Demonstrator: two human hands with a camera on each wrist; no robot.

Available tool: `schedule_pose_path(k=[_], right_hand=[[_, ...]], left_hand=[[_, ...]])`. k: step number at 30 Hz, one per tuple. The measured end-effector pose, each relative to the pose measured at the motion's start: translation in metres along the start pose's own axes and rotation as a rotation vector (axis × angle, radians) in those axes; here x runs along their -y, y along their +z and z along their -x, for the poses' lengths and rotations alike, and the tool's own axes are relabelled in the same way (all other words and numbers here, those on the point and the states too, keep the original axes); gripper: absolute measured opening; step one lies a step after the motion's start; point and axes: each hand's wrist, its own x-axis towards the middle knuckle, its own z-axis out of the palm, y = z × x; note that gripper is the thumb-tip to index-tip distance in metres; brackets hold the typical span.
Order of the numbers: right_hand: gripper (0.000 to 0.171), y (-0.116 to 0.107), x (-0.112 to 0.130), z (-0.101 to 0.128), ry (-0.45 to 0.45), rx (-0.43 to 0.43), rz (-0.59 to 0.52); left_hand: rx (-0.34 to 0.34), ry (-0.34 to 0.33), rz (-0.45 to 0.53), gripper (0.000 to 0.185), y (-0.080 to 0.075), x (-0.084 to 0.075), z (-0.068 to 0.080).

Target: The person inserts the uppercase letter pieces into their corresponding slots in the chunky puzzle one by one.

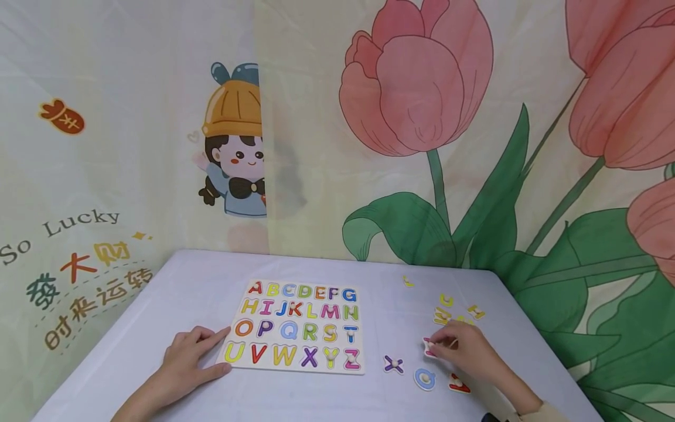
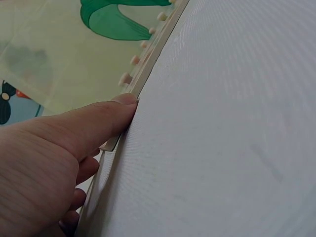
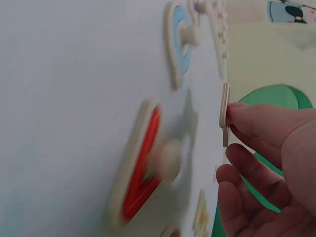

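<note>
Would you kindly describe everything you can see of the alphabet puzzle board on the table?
The alphabet puzzle board is a pale, flat, roughly square panel that looks wooden and lies flat on the white table. It shows four rows of coloured letters, A to Z; T, Y and Z near its lower right carry small pale knobs. The left hand rests at its lower left corner, fingers straight, one fingertip against the edge. The left wrist view shows its thin edge and a row of knobs.

"So Lucky" on curtain (image 1: 79, 193); A–Z puzzle board (image 1: 297, 325)
</note>
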Motion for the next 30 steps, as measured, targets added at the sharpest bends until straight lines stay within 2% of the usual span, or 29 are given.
schedule_pose_path(k=[8, 18, 24, 30], right_hand=[[0.008, 0.020, 0.048, -0.033, -0.098, -0.010, -0.012], [0.008, 0.071, 0.139, -0.098, -0.212, -0.001, -0.053], [0.009, 0.113, 0.188, -0.137, -0.187, 0.034, -0.090], [0.008, 0.149, 0.221, -0.158, -0.162, 0.071, -0.130]], left_hand=[[-0.016, 0.019, -0.001, 0.088, 0.003, 0.002, 0.000], [-0.050, 0.052, -0.003, 0.086, 0.002, 0.003, 0.001], [-0.023, 0.040, 0.003, 0.086, 0.001, 0.002, 0.000], [0.005, 0.006, 0.005, 0.090, 0.000, 0.003, 0.000]])
